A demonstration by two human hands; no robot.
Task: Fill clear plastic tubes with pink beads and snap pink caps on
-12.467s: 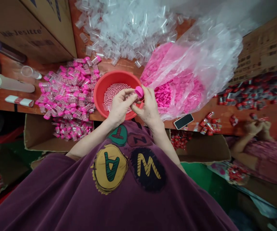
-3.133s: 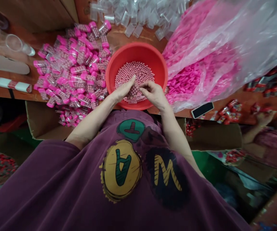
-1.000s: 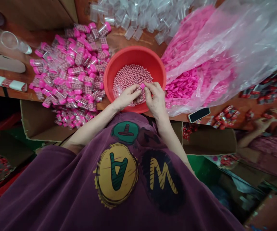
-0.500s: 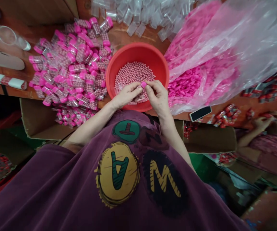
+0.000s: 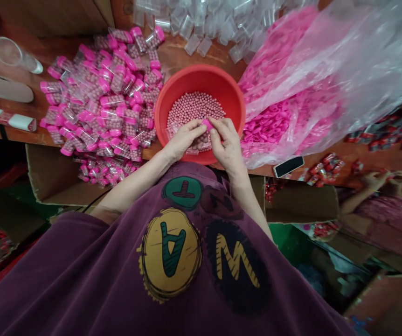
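Both hands meet over the near half of a red plastic bowl [image 5: 234, 88] that holds pink beads [image 5: 196, 105]. My left hand [image 5: 187, 136] is closed around a small clear bottle, mostly hidden by the fingers. At its top shows a pink cap [image 5: 207, 124], which the thumb and fingers of my right hand [image 5: 226, 140] pinch. Left of the bowl lies a heap of clear bottles with pink caps [image 5: 112, 100], filled with beads. Loose pink caps [image 5: 269, 122] spill from a clear plastic bag [image 5: 313, 88] on the right.
Clear containers [image 5: 204, 45] are piled at the back of the wooden table [image 5: 176, 51]. A phone [image 5: 288, 166] lies by the front edge. Open cardboard boxes [image 5: 301, 203] stand below. At far right, a co-worker's hands [image 5: 384, 181] are near red pieces [image 5: 327, 169].
Both hands keep their place over the bowl, and the fingers of my right hand have shifted slightly around the pink cap. The whole view has moved a little.
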